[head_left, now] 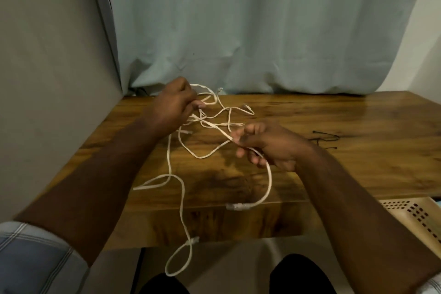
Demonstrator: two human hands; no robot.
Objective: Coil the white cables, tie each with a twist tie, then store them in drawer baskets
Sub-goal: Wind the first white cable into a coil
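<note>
White cables (210,124) lie tangled on the wooden table (334,169). My left hand (174,107) grips a strand at the back of the tangle, raised a little above the tabletop. My right hand (269,148) holds another stretch of cable near the table's middle; from it the cable curves down to a plug (236,206) at the front edge. One more strand hangs over the front edge in a loop (179,260) with a plug on it. Black twist ties (327,139) lie on the table to the right of my right hand.
A pale curtain (262,31) hangs behind the table and a grey wall (47,79) closes the left side. A beige perforated basket (415,219) shows at the lower right, below the table's edge. My knees are under the front edge.
</note>
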